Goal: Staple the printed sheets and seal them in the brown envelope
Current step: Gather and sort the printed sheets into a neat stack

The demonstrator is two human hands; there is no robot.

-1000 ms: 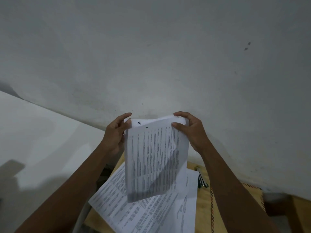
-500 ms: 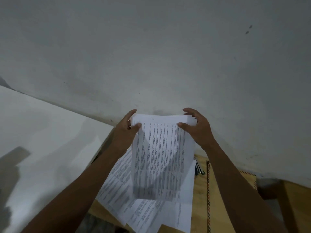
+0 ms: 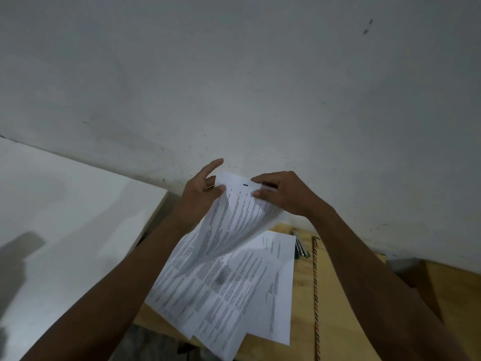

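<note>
I hold a small stack of printed sheets (image 3: 234,220) in the air above the table. My left hand (image 3: 201,194) pinches its top left corner. My right hand (image 3: 283,195) grips the top edge right of the middle. The stack curves and hangs down toward me. Several more printed sheets (image 3: 229,290) lie fanned out on the wooden table (image 3: 302,282) below. The brown envelope (image 3: 335,295), with a striped border, lies flat to their right, partly under my right forearm. A metal stapler (image 3: 300,244) lies at the far edge of the sheets.
A grey wall (image 3: 260,87) rises directly behind the table. A white board or surface (image 3: 65,217) stands to the left of the table. The table's right part shows bare wood past my right arm.
My right hand slid left along the top edge, and the held stack, which hung flat, now bends and tilts left. The view has also tipped down, showing more of the table.
</note>
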